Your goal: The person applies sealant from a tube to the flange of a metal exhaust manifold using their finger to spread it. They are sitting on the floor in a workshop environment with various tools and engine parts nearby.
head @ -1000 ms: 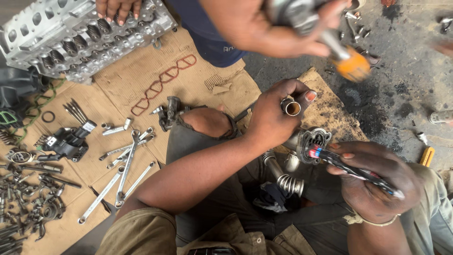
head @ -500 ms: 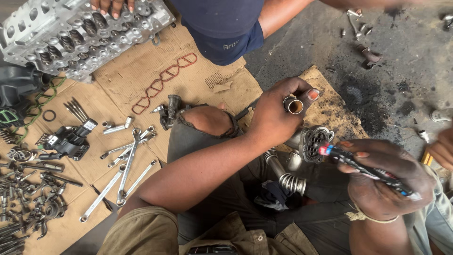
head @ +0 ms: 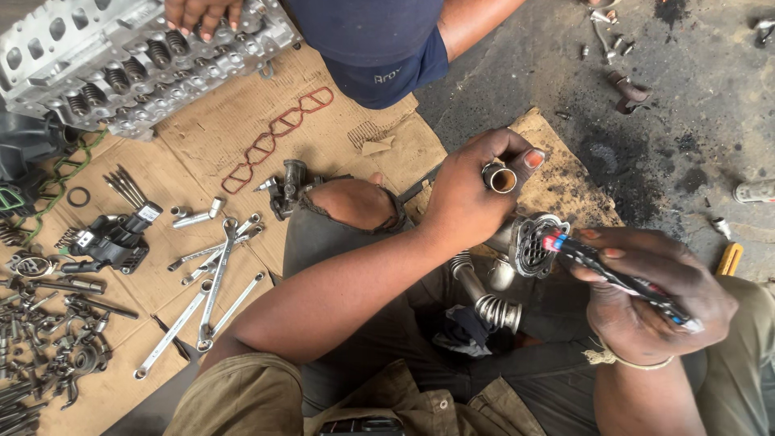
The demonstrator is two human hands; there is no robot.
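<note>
Ribbed metal pipe fitting in left hand grip; slim toothbrush clenched in right hand.

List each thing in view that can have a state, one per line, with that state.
left hand: gripped on the metal part's tube end
right hand: closed on the toothbrush
metal part: held up, honeycomb face showing
toothbrush: bristles at the honeycomb face
cylinder head: lying on cardboard, another person's hand on it
wrenches: lying loose on cardboard
</note>
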